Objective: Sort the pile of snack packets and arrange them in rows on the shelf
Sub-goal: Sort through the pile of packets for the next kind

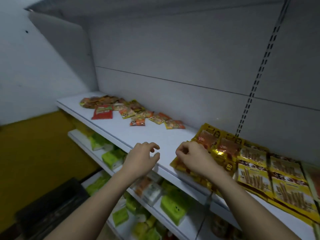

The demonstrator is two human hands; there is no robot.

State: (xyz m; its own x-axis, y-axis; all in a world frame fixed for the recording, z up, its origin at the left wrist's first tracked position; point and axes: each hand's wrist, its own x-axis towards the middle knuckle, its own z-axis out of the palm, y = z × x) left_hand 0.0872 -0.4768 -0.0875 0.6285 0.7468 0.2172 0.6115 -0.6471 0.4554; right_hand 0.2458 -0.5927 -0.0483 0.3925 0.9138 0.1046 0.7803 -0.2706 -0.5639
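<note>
A loose pile of small orange, red and yellow snack packets (131, 110) lies at the back left of the white shelf (155, 135). On the right, yellow packets (216, 142) and packets showing brown sticks (270, 172) lie flat in rows. My left hand (141, 159) hovers over the shelf's front edge, fingers spread and curled, holding nothing. My right hand (194, 157) rests on the leftmost yellow packet (180, 166), fingers bent; whether it grips the packet is unclear.
Lower shelves (187, 224) hold green and white packs (173, 207). A grey back panel (173, 58) with a slotted upright (259, 70) rises behind the shelf. A white wall (26, 66) and yellow floor (34, 144) are at left, and a dark crate (52, 205) stands below.
</note>
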